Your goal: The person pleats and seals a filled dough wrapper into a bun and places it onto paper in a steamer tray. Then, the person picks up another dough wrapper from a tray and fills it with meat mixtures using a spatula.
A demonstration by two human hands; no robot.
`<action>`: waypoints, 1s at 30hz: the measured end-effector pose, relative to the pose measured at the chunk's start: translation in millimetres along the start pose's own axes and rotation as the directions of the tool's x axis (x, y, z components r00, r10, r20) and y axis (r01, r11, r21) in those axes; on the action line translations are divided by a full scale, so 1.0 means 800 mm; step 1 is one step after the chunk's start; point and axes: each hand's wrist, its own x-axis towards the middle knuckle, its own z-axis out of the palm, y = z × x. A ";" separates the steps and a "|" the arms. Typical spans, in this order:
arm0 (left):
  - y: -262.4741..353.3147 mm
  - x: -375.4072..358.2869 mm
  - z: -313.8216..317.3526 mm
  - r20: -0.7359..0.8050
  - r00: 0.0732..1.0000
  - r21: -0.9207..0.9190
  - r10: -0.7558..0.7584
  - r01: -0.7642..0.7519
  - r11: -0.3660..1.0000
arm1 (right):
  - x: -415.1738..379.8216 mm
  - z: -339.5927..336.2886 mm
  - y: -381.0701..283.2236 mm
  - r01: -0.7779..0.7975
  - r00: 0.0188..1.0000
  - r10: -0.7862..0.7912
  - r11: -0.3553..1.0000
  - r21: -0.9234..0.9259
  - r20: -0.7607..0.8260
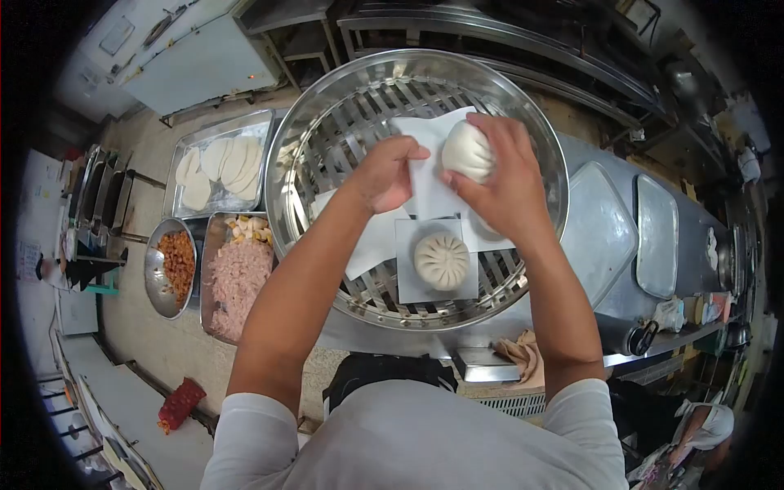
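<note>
**Bun being set into the steamer, one already placed**

Head view: a raw bun (467, 151) is being held over the steamer tray (327, 106), the right hand (510, 184) with fingers wrapped around it, the left hand (388, 171) pinching its paper square (425, 135). One pleated bun (442, 260) is already sitting on paper near the tray's near rim; most of the slats are lying bare. Dough rounds (220, 167) and filling (239, 282) are waiting at the counter's left edge.

Right hand (506, 184) cupping a bun (465, 151) over paper (425, 135) pinched by left hand (388, 171), inside steamer (327, 122). Another bun (442, 260) sitting nearer. Filling trays (237, 282) off left.
</note>
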 end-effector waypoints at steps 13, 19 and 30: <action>0.010 0.062 -0.057 -0.307 0.877 0.317 0.370 -0.272 0.908 | 0.081 0.075 0.192 -0.157 0.827 0.340 0.905 -0.396 0.449; 0.056 -0.018 -0.096 -0.338 0.841 0.248 0.423 -0.355 0.902 | 0.109 0.023 0.200 -0.202 0.815 0.337 0.928 -0.315 0.472; 0.035 -0.137 -0.081 -0.302 0.853 0.333 0.426 -0.324 0.885 | 0.073 0.069 0.172 -0.015 0.811 0.285 0.883 -0.470 0.511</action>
